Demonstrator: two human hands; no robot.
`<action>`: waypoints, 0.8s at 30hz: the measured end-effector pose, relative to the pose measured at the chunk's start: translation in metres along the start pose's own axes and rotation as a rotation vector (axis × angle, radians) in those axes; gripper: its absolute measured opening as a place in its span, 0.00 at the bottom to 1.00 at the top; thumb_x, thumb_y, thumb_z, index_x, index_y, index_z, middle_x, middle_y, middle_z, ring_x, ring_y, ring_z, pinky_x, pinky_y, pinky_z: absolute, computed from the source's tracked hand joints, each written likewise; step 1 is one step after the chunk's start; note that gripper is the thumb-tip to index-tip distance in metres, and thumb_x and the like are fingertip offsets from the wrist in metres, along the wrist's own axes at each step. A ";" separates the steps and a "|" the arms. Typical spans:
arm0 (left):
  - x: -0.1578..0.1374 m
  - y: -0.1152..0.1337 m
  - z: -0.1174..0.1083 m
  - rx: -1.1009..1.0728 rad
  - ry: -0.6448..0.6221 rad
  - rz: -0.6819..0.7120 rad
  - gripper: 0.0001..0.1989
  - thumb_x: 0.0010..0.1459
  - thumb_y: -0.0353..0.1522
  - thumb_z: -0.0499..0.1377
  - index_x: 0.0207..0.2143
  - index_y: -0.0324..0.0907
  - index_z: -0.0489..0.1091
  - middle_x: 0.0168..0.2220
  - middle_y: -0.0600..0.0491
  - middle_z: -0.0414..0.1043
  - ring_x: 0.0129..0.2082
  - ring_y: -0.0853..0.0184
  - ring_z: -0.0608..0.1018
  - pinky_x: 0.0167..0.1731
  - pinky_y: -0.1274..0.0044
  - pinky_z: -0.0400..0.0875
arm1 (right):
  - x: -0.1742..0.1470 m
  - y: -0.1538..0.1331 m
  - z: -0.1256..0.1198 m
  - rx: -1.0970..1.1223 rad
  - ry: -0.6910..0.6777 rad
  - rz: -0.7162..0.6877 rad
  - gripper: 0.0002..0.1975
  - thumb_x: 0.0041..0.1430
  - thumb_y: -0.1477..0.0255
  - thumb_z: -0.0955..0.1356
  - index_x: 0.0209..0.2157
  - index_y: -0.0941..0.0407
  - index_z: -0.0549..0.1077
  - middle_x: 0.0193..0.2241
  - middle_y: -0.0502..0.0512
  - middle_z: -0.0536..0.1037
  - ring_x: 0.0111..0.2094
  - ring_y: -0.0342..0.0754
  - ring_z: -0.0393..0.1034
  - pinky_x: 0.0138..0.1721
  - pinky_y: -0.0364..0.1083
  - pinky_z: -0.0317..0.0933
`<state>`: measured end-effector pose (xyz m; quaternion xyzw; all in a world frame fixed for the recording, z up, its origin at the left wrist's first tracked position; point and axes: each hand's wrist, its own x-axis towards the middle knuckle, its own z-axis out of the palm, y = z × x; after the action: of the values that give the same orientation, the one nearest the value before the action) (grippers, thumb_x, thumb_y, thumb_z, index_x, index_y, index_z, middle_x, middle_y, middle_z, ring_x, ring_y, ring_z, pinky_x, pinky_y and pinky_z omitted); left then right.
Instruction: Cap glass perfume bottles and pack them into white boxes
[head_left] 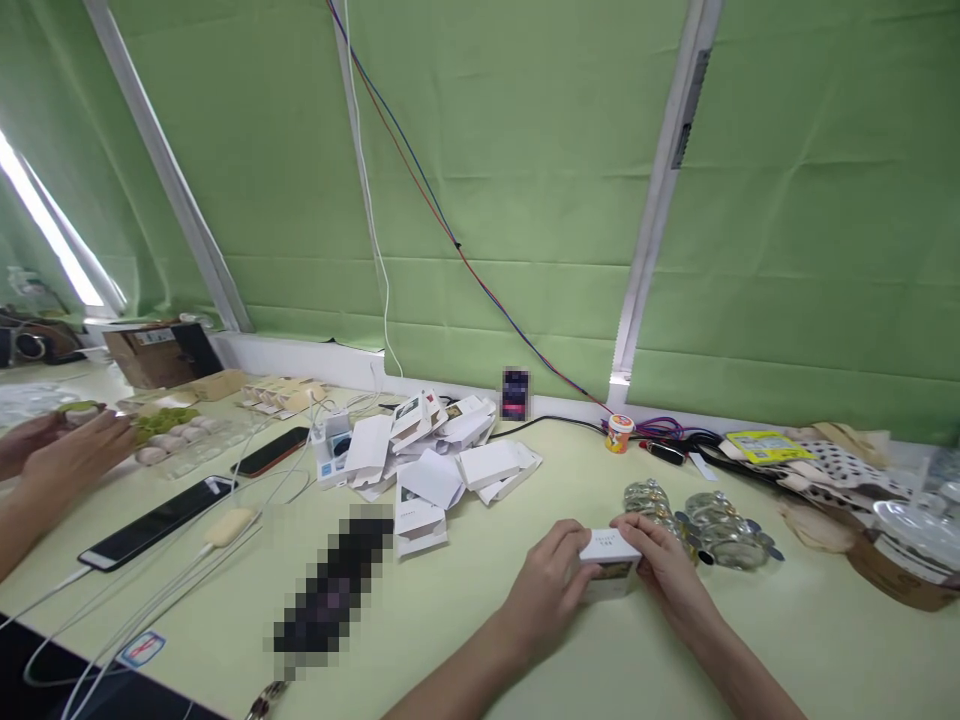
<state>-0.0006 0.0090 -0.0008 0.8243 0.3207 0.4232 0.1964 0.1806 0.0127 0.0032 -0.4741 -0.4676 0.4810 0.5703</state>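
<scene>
A small white cardboard box (609, 546) with printing on its top is held between my two hands, low over the table. My left hand (551, 578) grips its left side, fingers bent around the edge. On the opposite side my right hand (664, 568) closes on the corner, thumb and fingers against the card. Just beyond the right hand lie several coiled bracelet-like pieces (727, 530) with small round tags. A heap of white boxes (442, 460), some with open flaps, is spread to the left of my hands. What is inside the held box is hidden.
Phones (157, 522) and white cables (217, 565) lie at left, near a pixelated dark object (337, 585). Another person's hands (67, 445) work at far left beside a clear tray (199, 450). A small orange tub (619, 434) and a lidded container (911, 550) stand at right.
</scene>
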 end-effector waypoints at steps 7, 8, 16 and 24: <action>-0.002 -0.008 0.004 0.134 -0.082 0.034 0.20 0.63 0.28 0.48 0.57 0.50 0.61 0.52 0.46 0.63 0.39 0.66 0.74 0.42 0.73 0.72 | -0.005 0.008 0.002 -0.168 0.039 -0.203 0.12 0.57 0.59 0.66 0.36 0.53 0.73 0.31 0.52 0.73 0.34 0.51 0.69 0.33 0.46 0.64; -0.002 -0.010 0.005 0.128 -0.083 0.036 0.21 0.63 0.27 0.48 0.57 0.51 0.60 0.52 0.46 0.62 0.39 0.66 0.74 0.42 0.73 0.72 | -0.008 0.012 0.002 -0.266 0.037 -0.316 0.13 0.59 0.60 0.65 0.37 0.53 0.74 0.35 0.54 0.73 0.38 0.53 0.69 0.38 0.48 0.64; -0.001 -0.015 0.004 0.028 -0.108 0.016 0.25 0.61 0.22 0.47 0.57 0.50 0.59 0.52 0.46 0.60 0.45 0.64 0.71 0.46 0.72 0.70 | -0.015 0.045 -0.003 -0.721 -0.023 -0.754 0.19 0.65 0.72 0.60 0.56 0.45 0.64 0.49 0.57 0.64 0.52 0.54 0.63 0.49 0.52 0.63; -0.006 -0.031 0.007 -0.332 -0.095 -0.201 0.32 0.55 0.28 0.59 0.59 0.45 0.50 0.53 0.46 0.64 0.49 0.60 0.70 0.51 0.65 0.66 | -0.015 0.063 0.000 -0.661 0.088 -0.570 0.28 0.63 0.65 0.63 0.62 0.50 0.50 0.57 0.60 0.63 0.59 0.59 0.56 0.56 0.60 0.55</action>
<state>-0.0088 0.0270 -0.0268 0.7637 0.3174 0.4091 0.3855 0.1728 0.0030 -0.0600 -0.5032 -0.6838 0.1081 0.5172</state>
